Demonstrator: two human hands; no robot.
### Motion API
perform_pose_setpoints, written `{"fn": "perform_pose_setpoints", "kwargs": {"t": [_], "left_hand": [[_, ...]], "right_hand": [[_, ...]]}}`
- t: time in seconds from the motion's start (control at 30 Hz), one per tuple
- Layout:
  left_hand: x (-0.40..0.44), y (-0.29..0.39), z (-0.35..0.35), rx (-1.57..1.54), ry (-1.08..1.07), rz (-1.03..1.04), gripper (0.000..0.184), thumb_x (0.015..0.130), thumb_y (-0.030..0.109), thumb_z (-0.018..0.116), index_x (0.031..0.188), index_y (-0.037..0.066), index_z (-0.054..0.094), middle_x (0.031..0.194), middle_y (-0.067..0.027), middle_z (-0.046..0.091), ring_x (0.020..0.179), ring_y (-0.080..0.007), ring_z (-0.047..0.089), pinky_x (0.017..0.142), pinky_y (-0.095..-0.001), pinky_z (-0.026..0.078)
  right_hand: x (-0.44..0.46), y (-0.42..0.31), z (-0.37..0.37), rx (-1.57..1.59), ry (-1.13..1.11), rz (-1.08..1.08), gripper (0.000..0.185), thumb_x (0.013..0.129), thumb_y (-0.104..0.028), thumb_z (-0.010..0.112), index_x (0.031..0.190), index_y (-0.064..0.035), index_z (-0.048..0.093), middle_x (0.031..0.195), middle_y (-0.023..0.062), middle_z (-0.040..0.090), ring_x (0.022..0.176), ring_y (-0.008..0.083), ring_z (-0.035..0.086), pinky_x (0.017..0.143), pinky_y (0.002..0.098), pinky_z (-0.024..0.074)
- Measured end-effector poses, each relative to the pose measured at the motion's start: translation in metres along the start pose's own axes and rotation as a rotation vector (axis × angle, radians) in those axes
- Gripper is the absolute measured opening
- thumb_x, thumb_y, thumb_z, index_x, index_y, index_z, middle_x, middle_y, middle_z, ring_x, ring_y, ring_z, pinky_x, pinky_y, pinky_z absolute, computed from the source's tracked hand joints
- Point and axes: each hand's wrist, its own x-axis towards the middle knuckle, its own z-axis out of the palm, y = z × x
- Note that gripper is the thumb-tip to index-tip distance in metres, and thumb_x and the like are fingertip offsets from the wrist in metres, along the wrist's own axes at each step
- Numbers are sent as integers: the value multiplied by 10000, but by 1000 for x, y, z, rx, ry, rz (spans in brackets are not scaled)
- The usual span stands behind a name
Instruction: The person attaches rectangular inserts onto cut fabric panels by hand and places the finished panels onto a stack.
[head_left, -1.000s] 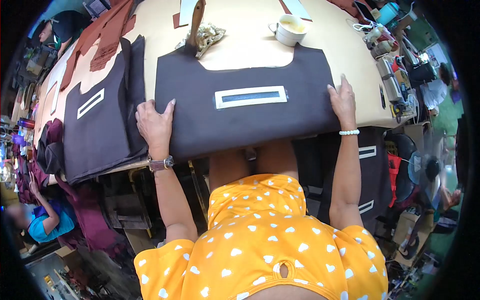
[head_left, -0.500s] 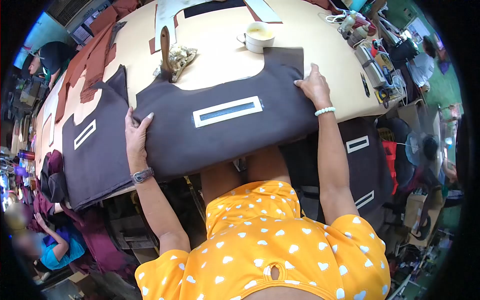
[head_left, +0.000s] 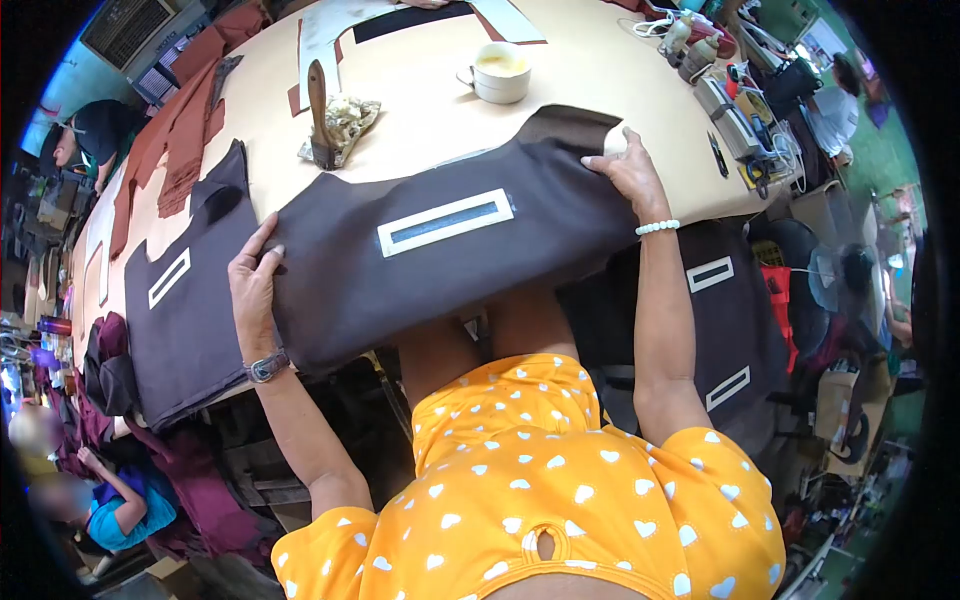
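Observation:
A dark brown fabric panel (head_left: 430, 270) lies over the near table edge, its upper right corner curled up. On it is a white rectangular frame (head_left: 445, 222) around a dark strip. My left hand (head_left: 256, 290) grips the panel's left edge between thumb and fingers. At the right edge, my right hand (head_left: 636, 180) pinches the fabric with thumb and fingers. Behind the panel, a wooden-handled brush (head_left: 319, 115) rests against a crumpled, crusted lump (head_left: 350, 122). A white cup (head_left: 501, 74) with pale yellow contents stands farther right.
Similar dark panels (head_left: 190, 320) are stacked at the left; another (head_left: 735, 320) hangs at the right. Rust-coloured pieces (head_left: 190, 130) lie at the far left. Scissors (head_left: 757, 178), bottles and boxes crowd the right table edge. A person in blue (head_left: 130, 515) is at lower left.
Both hands have shifted the panel leftward, and its upper right corner has curled up. The panel's upper left part has come away from the brush. The view has turned somewhat.

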Motion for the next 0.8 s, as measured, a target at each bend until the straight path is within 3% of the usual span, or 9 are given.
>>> {"fn": "perform_pose_setpoints", "kwargs": {"t": [0.07, 0.27, 0.37, 0.47, 0.63, 0.7, 0.8], "left_hand": [[-4, 2, 0, -27, 33, 4, 398, 807, -59, 523, 1201, -17, 555, 1017, -33, 618, 769, -47, 558, 712, -168, 451], [-6, -10, -3, -50, 77, 48, 402, 819, -64, 532, 1217, -16, 538, 1006, -53, 618, 796, -59, 580, 715, -178, 472], [-7, -8, -1, -72, 85, 55, 414, 808, -79, 533, 1218, -18, 537, 1026, -56, 611, 803, -61, 582, 712, -178, 474], [-5, -7, -1, -53, 38, 41, 424, 797, -83, 523, 1217, -25, 535, 1055, -65, 601, 839, -70, 577, 738, -186, 466], [-26, 24, 5, 184, -9, 75, 460, 767, -44, 508, 1227, -51, 518, 1104, -94, 582, 931, -118, 554, 840, -233, 429], [-44, 45, 10, 231, -66, 116, 479, 753, -17, 513, 1229, -63, 509, 1117, -104, 576, 961, -142, 545, 881, -252, 410], [-68, 65, 25, -10, -171, 129, 511, 741, -24, 502, 1248, -83, 479, 1156, -135, 564, 1001, -168, 560, 904, -254, 406]], "right_hand": [[-2, 2, -1, 204, -12, -3, 961, 635, -248, 781, 1337, 89, 217, 1113, 293, 559, 1046, 380, 564, 925, 382, 439], [-12, -18, -12, -273, 176, 150, 841, 674, -259, 751, 1302, 71, 298, 1083, 298, 569, 1031, 391, 567, 904, 401, 446], [4, -5, -5, -254, 46, 58, 776, 697, -256, 729, 1291, 44, 331, 1070, 298, 574, 1025, 400, 565, 894, 410, 449], [4, -24, 5, -235, 65, -65, 746, 712, -231, 718, 1300, 25, 339, 1054, 275, 592, 1020, 392, 570, 892, 411, 450], [-4, -40, 3, 138, 176, -154, 608, 781, -39, 588, 1324, 35, 326, 924, 248, 628, 887, 360, 615, 800, 380, 466], [-20, -31, -7, 221, 328, -263, 589, 788, -15, 567, 1323, 40, 326, 865, 229, 628, 841, 326, 622, 770, 363, 465], [-39, 19, -46, 315, 472, -301, 569, 801, -23, 578, 1314, 42, 341, 796, 179, 620, 743, 218, 597, 717, 310, 458]]}}
